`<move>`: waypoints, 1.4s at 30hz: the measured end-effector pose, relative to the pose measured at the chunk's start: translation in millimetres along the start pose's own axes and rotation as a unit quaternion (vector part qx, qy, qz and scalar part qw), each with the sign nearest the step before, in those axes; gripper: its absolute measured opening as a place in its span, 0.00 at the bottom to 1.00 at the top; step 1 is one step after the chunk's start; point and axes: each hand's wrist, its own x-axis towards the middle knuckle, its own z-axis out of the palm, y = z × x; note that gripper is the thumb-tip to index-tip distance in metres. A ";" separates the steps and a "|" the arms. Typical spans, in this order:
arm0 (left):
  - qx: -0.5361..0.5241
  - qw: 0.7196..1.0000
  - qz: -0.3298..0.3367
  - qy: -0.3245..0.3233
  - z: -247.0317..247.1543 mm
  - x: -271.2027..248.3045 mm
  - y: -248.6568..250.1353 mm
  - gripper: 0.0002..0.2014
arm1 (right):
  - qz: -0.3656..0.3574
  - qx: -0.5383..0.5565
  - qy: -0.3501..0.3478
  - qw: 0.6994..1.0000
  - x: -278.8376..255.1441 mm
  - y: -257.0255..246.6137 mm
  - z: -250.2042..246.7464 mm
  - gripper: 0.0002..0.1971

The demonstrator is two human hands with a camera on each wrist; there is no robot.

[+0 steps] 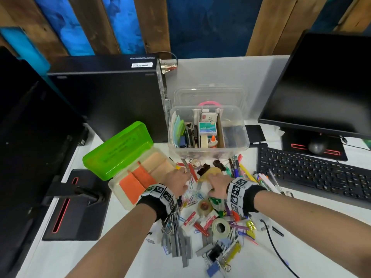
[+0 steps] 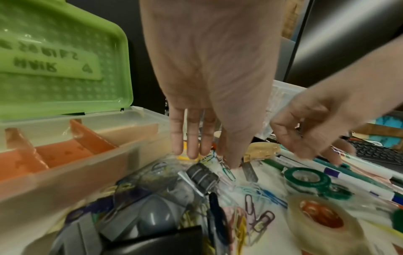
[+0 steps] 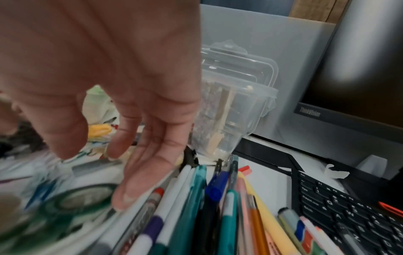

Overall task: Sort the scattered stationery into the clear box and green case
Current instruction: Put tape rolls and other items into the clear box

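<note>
- Left hand (image 1: 177, 182), fingers straight, reaches down onto paper clips (image 2: 257, 193) beside the open green case (image 1: 128, 157).
- Right hand (image 1: 217, 186), fingers relaxed, holds nothing, beside pens (image 3: 196, 207).

Head view downward; wrist views close, forward.

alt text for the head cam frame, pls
Both hands, left hand and right hand, reach palm-down into a scattered stationery pile on a white desk. Behind it stand an open green case and a partly filled clear box, between monitors.
</note>
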 end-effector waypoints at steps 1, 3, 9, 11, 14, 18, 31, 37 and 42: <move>0.001 1.000 -0.008 0.004 -1.0 0.3 0.6 0.15 | 0.012 0.007 0.006 1.000 0.0 -0.5 6.9 0.29; 0.011 1.000 -0.023 0.001 -1.6 -0.3 -0.7 0.16 | 0.031 0.022 0.025 0.999 2.2 -3.7 17.4 0.30; 0.067 0.996 -0.048 -0.027 6.6 -12.1 -2.7 0.21 | 0.054 0.047 0.059 0.996 9.0 -11.3 28.2 0.25; 0.081 0.995 -0.056 -0.035 7.1 -14.1 0.6 0.22 | 0.049 0.068 0.052 0.995 11.7 -10.8 28.9 0.22; 0.084 0.993 -0.073 -0.038 7.0 -12.5 6.4 0.23 | 0.048 0.119 0.055 0.990 14.1 -8.6 25.6 0.17; 0.092 0.991 -0.087 -0.044 4.3 -11.4 10.4 0.23 | 0.028 0.163 0.059 0.984 12.6 -0.7 16.5 0.17; -0.171 0.981 -0.049 0.080 -9.5 -3.9 -0.8 0.19 | -0.076 0.277 0.061 0.956 -12.7 3.6 -14.5 0.16; -0.519 0.850 -0.030 0.083 -41.6 -0.6 2.5 0.14 | -0.098 0.369 0.087 0.920 -25.4 13.3 -34.3 0.20; -0.743 0.665 -0.054 0.048 -78.0 15.0 12.8 0.09 | -0.070 0.424 0.253 0.866 -30.7 39.6 -88.7 0.18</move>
